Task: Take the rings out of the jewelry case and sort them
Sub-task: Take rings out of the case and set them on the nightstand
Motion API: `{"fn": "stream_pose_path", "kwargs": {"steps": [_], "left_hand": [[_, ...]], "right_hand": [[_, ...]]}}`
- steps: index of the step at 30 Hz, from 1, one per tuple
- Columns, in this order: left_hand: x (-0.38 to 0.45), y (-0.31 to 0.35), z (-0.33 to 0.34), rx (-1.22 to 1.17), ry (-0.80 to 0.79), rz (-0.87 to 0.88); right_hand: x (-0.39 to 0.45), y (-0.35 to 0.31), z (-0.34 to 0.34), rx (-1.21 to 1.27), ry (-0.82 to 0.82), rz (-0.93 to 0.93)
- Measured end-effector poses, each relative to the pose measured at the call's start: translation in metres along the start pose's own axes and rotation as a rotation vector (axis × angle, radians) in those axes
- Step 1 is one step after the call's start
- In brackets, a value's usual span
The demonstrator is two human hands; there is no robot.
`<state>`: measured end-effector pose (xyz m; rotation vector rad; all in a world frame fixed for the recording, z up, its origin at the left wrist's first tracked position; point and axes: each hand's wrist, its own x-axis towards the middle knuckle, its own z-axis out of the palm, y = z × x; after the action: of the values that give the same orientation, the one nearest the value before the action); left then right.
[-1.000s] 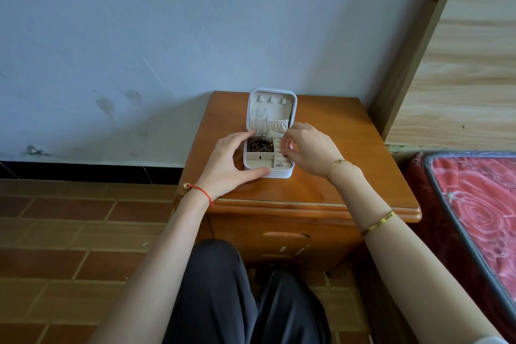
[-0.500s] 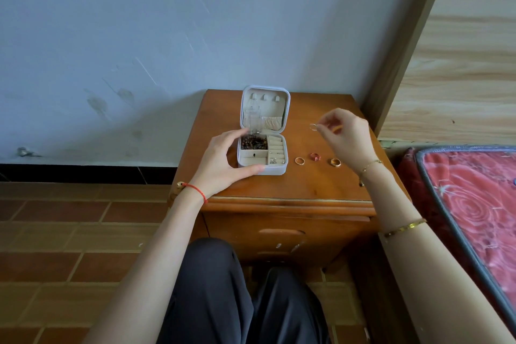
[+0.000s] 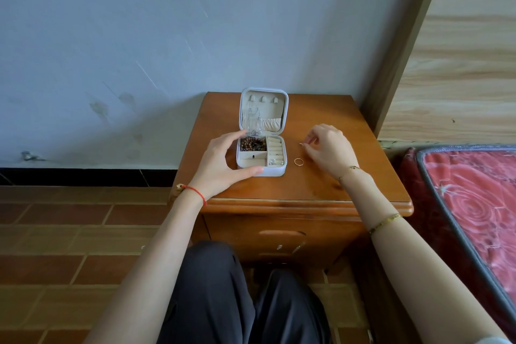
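Note:
A small white jewelry case point(image 3: 275, 171) stands open on a wooden nightstand point(image 3: 315, 187), lid upright, with brown beads and a few small pieces in its cream compartments. My left hand point(image 3: 220, 162) grips the case's left side, thumb along the front wall. A thin gold ring point(image 3: 298, 161) lies on the wood just right of the case. My right hand point(image 3: 328, 148) hovers low over the nightstand, right of that ring, pinching a small thin ring point(image 3: 301, 144) between fingertips. Other rings seen earlier are hidden under this hand.
The nightstand sits against a pale blue wall, with a drawer below its top. A bed with a red patterned mattress point(image 3: 474, 204) and a wooden headboard point(image 3: 460, 50) stands to the right. My knees in dark trousers are in front, over a tiled floor.
My right hand went from the case out to the right with a small ring, then came down toward the wood. It now covers two of the rings that lay there.

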<state>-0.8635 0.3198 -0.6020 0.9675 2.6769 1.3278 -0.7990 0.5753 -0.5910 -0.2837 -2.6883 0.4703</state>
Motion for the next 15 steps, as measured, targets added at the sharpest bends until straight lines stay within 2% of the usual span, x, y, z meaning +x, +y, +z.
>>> {"fn": "stream_pose_path", "kwargs": {"steps": [3, 10, 15], "left_hand": [[0.0003, -0.0008, -0.0001, -0.004, 0.001, -0.002], [0.0001, -0.0009, 0.0002, -0.003, 0.001, -0.003], [0.0004, -0.0004, 0.0001, -0.001, -0.007, -0.009]], "right_hand": [[0.0005, 0.0015, 0.0036, -0.001, -0.052, -0.004], [0.0022, 0.0008, 0.0055, 0.011, -0.063, 0.008], [0.0015, -0.0079, -0.0037, 0.167, 0.149, 0.085]]}}
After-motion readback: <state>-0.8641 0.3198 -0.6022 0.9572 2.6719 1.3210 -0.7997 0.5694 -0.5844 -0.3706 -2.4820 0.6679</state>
